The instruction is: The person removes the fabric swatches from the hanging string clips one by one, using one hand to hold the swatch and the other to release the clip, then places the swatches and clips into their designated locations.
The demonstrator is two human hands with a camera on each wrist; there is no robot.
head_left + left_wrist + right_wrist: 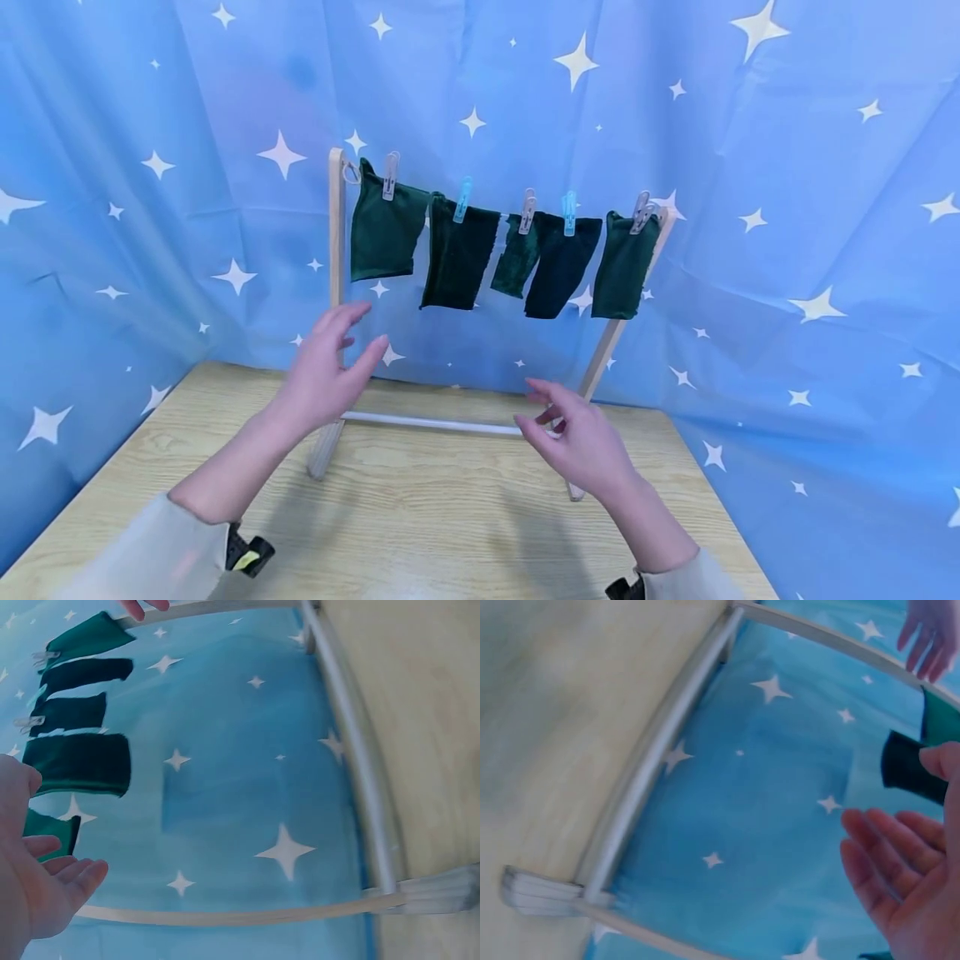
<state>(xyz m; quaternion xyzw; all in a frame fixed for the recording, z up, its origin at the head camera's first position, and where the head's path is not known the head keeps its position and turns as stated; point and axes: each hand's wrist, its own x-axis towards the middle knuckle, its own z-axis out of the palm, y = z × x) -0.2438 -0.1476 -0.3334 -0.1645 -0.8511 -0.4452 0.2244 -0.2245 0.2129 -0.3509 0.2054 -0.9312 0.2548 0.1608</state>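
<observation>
Green cloths (517, 262) hang pegged at twelve o'clock between the posts of a wooden frame (337, 233), their lower edges loose above a white bar (442, 424). The left hand (326, 368) at eight o'clock and right hand (583, 435) at five hold nothing, fingers relaxed, with free room between them over the table (420, 500).

Left hand (324, 373) raised, fingers relaxed, thumb apart; right hand (587, 443) lower, fingers loosely bent.
</observation>
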